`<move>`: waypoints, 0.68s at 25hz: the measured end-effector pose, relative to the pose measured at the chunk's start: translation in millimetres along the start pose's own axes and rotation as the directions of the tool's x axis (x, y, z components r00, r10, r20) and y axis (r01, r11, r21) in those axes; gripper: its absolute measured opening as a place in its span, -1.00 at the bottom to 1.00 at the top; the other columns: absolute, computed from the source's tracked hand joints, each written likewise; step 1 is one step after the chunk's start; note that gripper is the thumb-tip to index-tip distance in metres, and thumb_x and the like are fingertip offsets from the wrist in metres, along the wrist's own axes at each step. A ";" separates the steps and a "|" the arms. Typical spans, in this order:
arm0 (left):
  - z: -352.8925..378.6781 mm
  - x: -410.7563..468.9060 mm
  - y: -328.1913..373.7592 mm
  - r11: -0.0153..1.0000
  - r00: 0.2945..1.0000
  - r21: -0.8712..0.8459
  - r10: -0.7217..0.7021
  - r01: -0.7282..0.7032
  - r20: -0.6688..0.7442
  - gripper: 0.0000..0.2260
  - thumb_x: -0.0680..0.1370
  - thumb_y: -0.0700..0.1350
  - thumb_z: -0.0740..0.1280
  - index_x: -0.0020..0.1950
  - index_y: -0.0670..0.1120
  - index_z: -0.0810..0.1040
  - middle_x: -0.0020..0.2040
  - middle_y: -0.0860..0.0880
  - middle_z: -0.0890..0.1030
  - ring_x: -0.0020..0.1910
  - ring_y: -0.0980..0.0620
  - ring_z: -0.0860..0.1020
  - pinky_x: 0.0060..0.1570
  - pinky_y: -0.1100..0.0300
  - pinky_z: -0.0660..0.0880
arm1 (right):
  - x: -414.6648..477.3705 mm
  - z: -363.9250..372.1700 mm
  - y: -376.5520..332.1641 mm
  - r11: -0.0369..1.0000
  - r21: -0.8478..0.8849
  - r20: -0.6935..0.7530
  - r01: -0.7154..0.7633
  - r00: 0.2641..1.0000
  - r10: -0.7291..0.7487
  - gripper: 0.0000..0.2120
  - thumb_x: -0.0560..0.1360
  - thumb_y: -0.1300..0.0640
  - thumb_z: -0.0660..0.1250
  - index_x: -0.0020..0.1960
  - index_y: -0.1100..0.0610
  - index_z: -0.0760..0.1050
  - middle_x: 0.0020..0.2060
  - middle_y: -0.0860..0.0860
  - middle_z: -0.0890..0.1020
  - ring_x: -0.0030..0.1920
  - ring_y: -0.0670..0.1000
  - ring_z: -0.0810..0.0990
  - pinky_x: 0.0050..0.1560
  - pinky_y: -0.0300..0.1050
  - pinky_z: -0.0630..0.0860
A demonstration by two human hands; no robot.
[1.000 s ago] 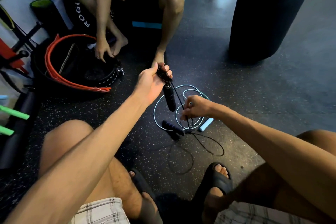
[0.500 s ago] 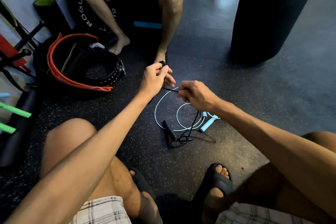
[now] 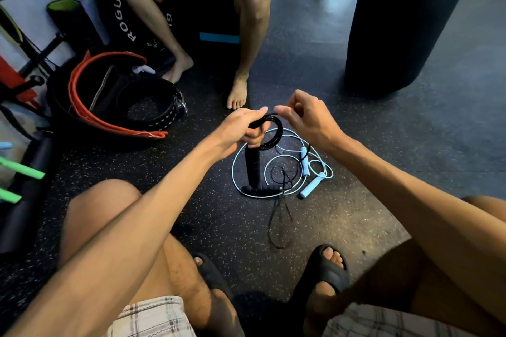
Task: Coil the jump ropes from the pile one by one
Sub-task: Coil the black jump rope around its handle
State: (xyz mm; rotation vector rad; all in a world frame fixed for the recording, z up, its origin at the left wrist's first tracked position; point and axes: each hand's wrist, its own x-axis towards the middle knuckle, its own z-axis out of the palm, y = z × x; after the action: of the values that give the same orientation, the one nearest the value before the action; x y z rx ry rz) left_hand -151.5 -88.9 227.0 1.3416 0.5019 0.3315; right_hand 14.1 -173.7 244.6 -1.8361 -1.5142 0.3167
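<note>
At far left a black weight belt (image 3: 153, 109) lies curled on the speckled floor (image 3: 383, 172). Near the centre the left hand (image 3: 241, 131) is raised above the floor, its grip closed round the black jump rope (image 3: 271, 131), whose cord forms a small loop at the fingers. The hanging handle (image 3: 252, 164) points down below the fist. The other handle (image 3: 261, 189) lies on the floor underneath, with loose cord trailing nearer. Just right of the loop, the right hand (image 3: 309, 120) keeps a narrow grip, thumb and forefinger pinching the cord at the loop's top. Below it a light blue jump rope (image 3: 304, 164) lies loosely coiled on the floor. At far right stands a black punching bag (image 3: 405, 22).
</note>
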 end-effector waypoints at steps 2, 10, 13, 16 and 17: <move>-1.4 -1.1 2.9 0.985 1.000 -0.170 0.002 0.001 0.018 -0.64 0.69 -0.03 0.05 -0.23 -0.14 0.41 -0.55 0.08 0.15 -0.56 0.11 0.08 -0.42 0.17 0.09 | -0.1 0.8 5.5 0.995 0.056 0.028 -0.085 0.996 0.083 -0.66 0.58 -0.09 0.28 -0.18 0.16 0.40 -0.42 0.10 0.56 -0.45 0.00 0.46 -0.38 -0.12 0.47; -17.2 2.9 6.2 0.697 0.986 -0.702 0.048 -0.149 -0.162 -0.71 0.69 -0.06 0.02 -0.09 -0.14 0.43 -0.47 0.07 0.21 -0.49 0.11 0.16 -0.35 0.23 0.25 | -20.7 20.7 20.4 0.893 0.158 0.467 -0.421 0.829 0.308 -0.83 0.67 0.13 0.12 0.05 0.25 0.26 -0.20 0.29 0.69 -0.24 0.19 0.69 -0.19 0.08 0.60; -21.1 5.0 6.7 0.589 0.960 -0.776 0.002 -0.227 -0.280 -0.69 0.69 -0.08 0.01 -0.10 -0.16 0.44 -0.46 0.05 0.25 -0.48 0.09 0.20 -0.29 0.20 0.28 | -30.4 33.5 21.6 0.877 0.115 0.564 -0.466 0.758 0.329 -0.87 0.65 0.20 0.18 0.04 0.23 0.23 -0.13 0.35 0.68 -0.10 0.31 0.69 -0.09 0.19 0.57; -24.3 8.1 7.1 0.561 0.911 -0.764 -0.041 -0.319 -0.411 -0.70 0.70 -0.10 0.00 -0.10 -0.16 0.43 -0.44 0.02 0.32 -0.46 0.07 0.28 -0.23 0.18 0.31 | -34.6 43.2 23.0 0.912 0.067 0.599 -0.405 0.747 0.289 -0.86 0.61 0.26 0.24 -0.02 0.23 0.27 -0.16 0.34 0.68 -0.12 0.33 0.68 -0.12 0.18 0.59; -24.9 9.4 6.1 0.596 0.889 -0.725 -0.040 -0.345 -0.456 -0.71 0.70 -0.12 0.00 -0.10 -0.16 0.42 -0.43 0.01 0.36 -0.45 0.06 0.32 -0.22 0.18 0.33 | -35.1 44.6 22.9 0.937 0.042 0.583 -0.347 0.770 0.259 -0.87 0.60 0.26 0.26 -0.05 0.23 0.31 -0.19 0.31 0.69 -0.17 0.30 0.69 -0.13 0.17 0.60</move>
State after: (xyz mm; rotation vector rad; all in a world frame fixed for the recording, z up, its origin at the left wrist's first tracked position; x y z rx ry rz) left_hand -156.3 -62.0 227.9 0.4003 0.5054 0.9079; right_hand -5.2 -190.7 189.1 -1.9608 -1.4984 1.2021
